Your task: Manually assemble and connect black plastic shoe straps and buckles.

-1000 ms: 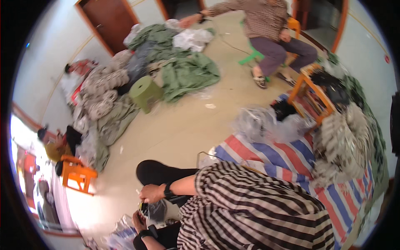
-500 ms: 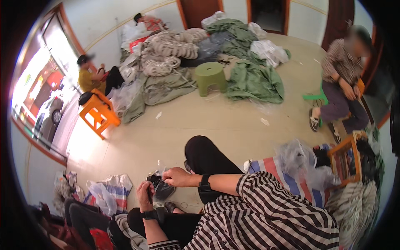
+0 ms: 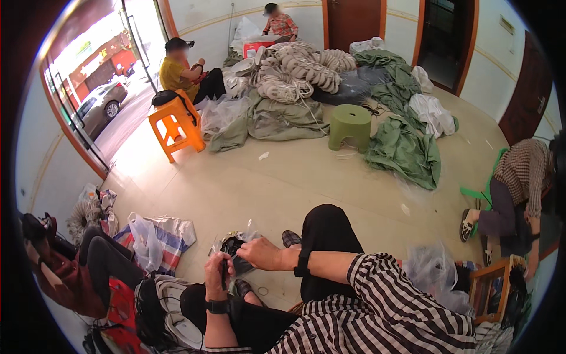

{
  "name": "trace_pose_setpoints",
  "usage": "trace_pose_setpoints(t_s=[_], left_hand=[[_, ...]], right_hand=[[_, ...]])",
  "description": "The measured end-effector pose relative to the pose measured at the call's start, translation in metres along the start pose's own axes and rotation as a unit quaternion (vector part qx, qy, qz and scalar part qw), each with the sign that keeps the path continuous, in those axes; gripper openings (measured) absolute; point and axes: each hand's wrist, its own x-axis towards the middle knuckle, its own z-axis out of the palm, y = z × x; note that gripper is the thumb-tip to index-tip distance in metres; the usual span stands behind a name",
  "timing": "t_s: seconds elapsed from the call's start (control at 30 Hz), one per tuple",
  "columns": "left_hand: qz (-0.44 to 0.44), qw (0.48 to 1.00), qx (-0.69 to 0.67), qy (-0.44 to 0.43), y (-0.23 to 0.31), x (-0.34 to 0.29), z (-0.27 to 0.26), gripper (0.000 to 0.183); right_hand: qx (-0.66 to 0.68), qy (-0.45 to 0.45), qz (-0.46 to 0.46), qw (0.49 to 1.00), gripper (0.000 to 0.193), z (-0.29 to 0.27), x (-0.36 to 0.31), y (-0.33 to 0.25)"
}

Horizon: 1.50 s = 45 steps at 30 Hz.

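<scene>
My left hand (image 3: 216,272) is raised above my lap, its fingers closed round a slim dark object (image 3: 224,275) too small to name. Just right of it and slightly farther off, my right hand (image 3: 262,254) has its fingers pinched together, pointing at my left hand. What the pinch holds, if anything, does not show. Beneath and beyond both hands is a clear plastic bag (image 3: 250,231) with small black pieces (image 3: 232,244) in it. My hands partly cover it.
Striped woven bags (image 3: 174,251) lie at the left, near a seated person's legs (image 3: 109,251). Farther off are an orange stool (image 3: 177,125), a green stool (image 3: 350,127), beige cord coils (image 3: 300,65) and green cloth (image 3: 407,150). A wooden frame (image 3: 490,289) and a bent-over person (image 3: 519,189) are at right.
My view has turned left, so the room appears shifted right. The person at the right has bent forward and reached down. My hands stay close together in much the same pose.
</scene>
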Motion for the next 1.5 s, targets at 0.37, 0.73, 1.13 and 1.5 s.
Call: trace_pose_setpoints(t_s=[0.37,0.73,1.13,1.5], left_hand=[[-0.017,0.999,0.022,0.027,0.001,-0.010,-0.003,0.017],[-0.066,0.997,0.022,0.030,-0.009,-0.003,-0.004,0.016],[-0.086,0.996,0.000,-0.015,-0.012,-0.004,-0.004,0.015],[-0.043,0.998,0.046,-0.023,-0.017,-0.003,0.002,0.017]], right_hand=[[0.068,-0.030,-0.084,0.994,0.014,0.000,0.023,-0.003],[0.085,0.016,-0.094,0.992,0.011,-0.012,0.023,-0.002],[0.120,-0.003,-0.062,0.991,0.013,0.001,0.010,-0.002],[0.243,-0.015,0.055,0.968,0.020,-0.005,0.011,-0.004]])
